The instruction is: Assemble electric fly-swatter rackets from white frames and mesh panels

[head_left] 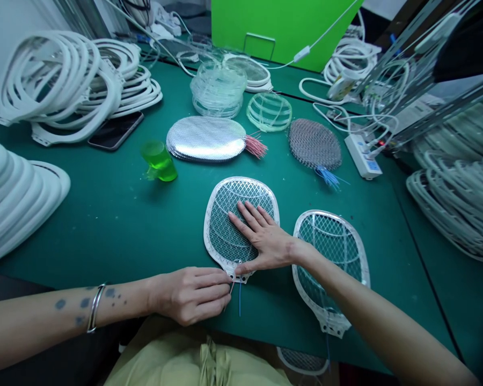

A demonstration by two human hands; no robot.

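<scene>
My right hand [265, 244] lay spread on the central frame [224, 230], and at that frame's lower end my left hand [197, 295] pinched a pink wire [232, 288], with a blue wire [240, 300] just beside it. A second frame [334, 246] lay right of the central frame, partly beneath my right forearm [358, 303]. Beyond the central frame sat a shiny mesh stack [205, 138], a gray mesh stack [314, 143] and a translucent green piece [160, 161].

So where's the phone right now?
The phone lies at the upper left of the head view, partly hidden by the piled white frames.
</scene>
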